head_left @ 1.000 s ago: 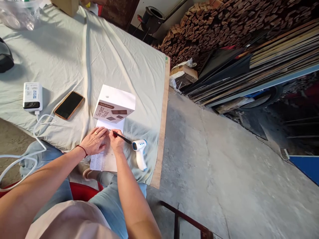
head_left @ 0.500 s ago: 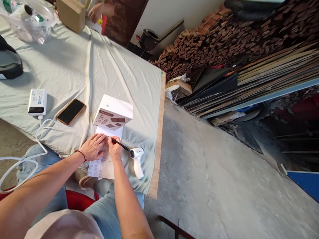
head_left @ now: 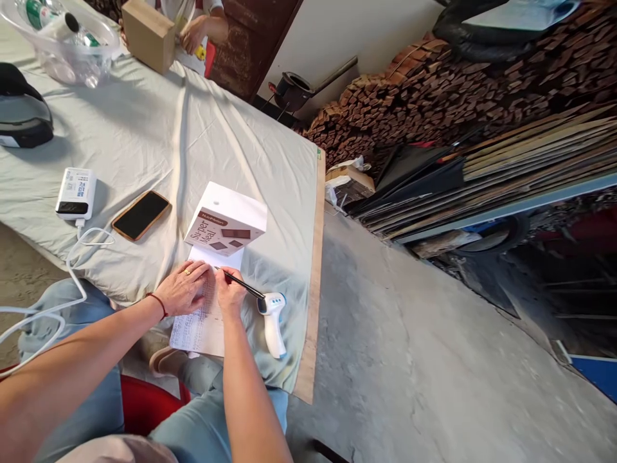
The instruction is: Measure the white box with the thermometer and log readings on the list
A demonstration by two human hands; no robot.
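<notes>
My right hand point(head_left: 230, 292) grips a black pen point(head_left: 247, 286), its tip low over a sheet of paper point(head_left: 207, 334) covered in handwriting. Fingers stretched out, my left hand point(head_left: 186, 288) lies flat on the same paper. Just beyond both hands stands a white box point(head_left: 231, 218) with brown "Super Meal" print, at the paper's far end. To the right of my right hand, a white and blue infrared thermometer point(head_left: 274, 325) lies on the cloth, close to the pen's back end.
A phone point(head_left: 141, 215) and a white power bank point(head_left: 76, 194) with a cable lie to the left. Farther back are a clear plastic tub point(head_left: 72, 61) of bottles, a cardboard box point(head_left: 149, 35) and another person's hand point(head_left: 195, 33). The table's wooden edge point(head_left: 315, 276) runs along the right.
The whole view has shifted slightly, so things on the table appear a little farther right. My right hand still holds the pen at the paper, and my left hand stays flat there.
</notes>
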